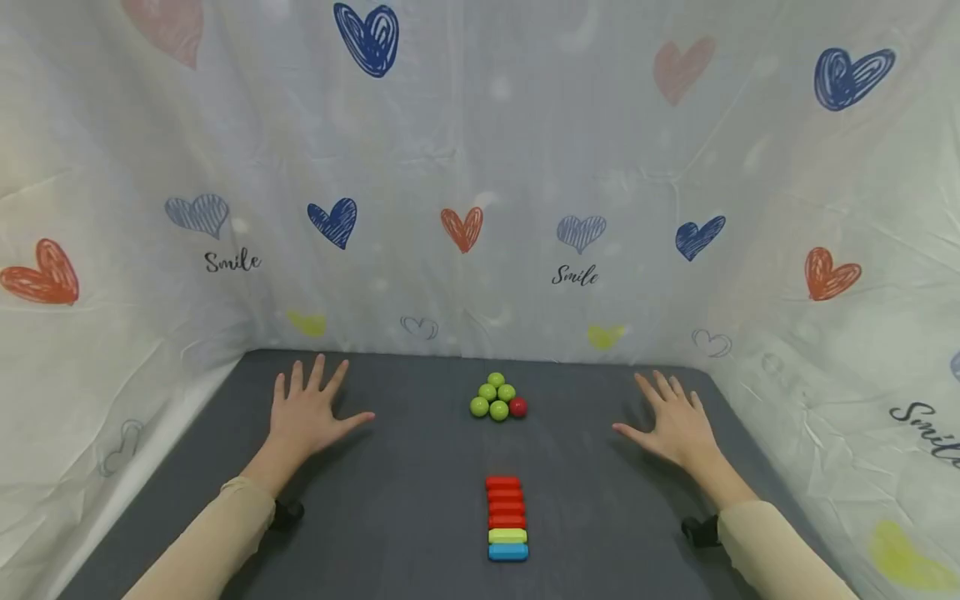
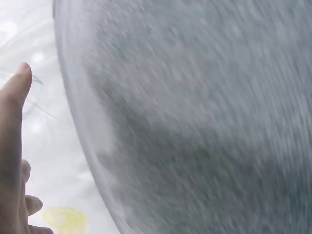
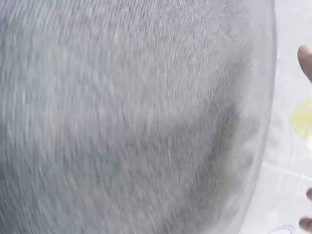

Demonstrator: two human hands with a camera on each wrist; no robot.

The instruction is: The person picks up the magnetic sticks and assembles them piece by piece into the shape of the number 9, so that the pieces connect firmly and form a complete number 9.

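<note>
My left hand (image 1: 306,417) is spread with straight fingers over the left part of the dark table, holding nothing. On the right side my right hand (image 1: 677,423) is likewise spread, its thumb pointing inward. Between them, towards the back, several green balls (image 1: 487,392) and one red ball (image 1: 518,407) form a triangle, the red one at its front right corner. Nearer to me lies a column of small bars: several red bars (image 1: 506,496), then a yellow bar (image 1: 507,536), then a blue bar (image 1: 508,552) at the front. Neither hand touches the balls or bars.
The dark grey table (image 1: 420,467) meets a white curtain (image 1: 510,317) printed with hearts and "Smile" at the back and sides. A black wrist device (image 1: 287,514) sits below the left sleeve, another black device (image 1: 701,531) below the right. Both wrist views show blurred table surface.
</note>
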